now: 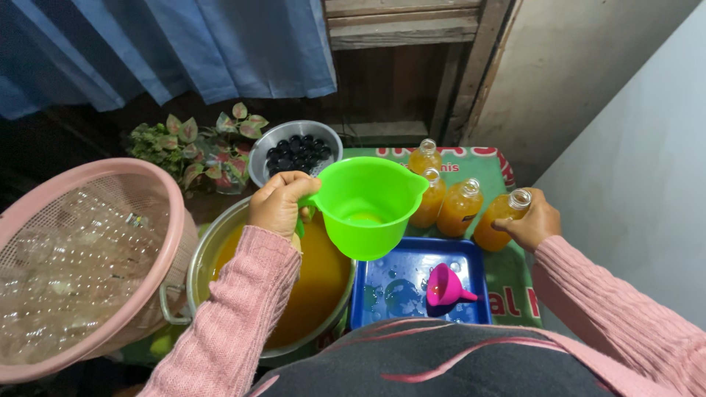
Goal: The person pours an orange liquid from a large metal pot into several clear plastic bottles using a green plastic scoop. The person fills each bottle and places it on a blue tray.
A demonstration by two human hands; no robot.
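My left hand (276, 204) grips the handle of a bright green plastic jug (365, 206), held tilted above the edge of a large metal pot (209, 254) full of orange liquid. A little orange liquid shows in the jug's bottom. My right hand (531, 223) holds an uncapped bottle of orange liquid (497, 218) upright at the right of a row of three similar filled bottles (447, 195). A pink funnel (446, 286) lies on its side in a wet blue tray (412, 276) just below the jug.
A pink mesh basket (81, 257) holding several empty clear bottles stands at the left. Behind the pot are a metal bowl of dark caps (296, 149) and a leafy plant (195, 143). A green printed cloth (515, 287) covers the surface; a wall rises at right.
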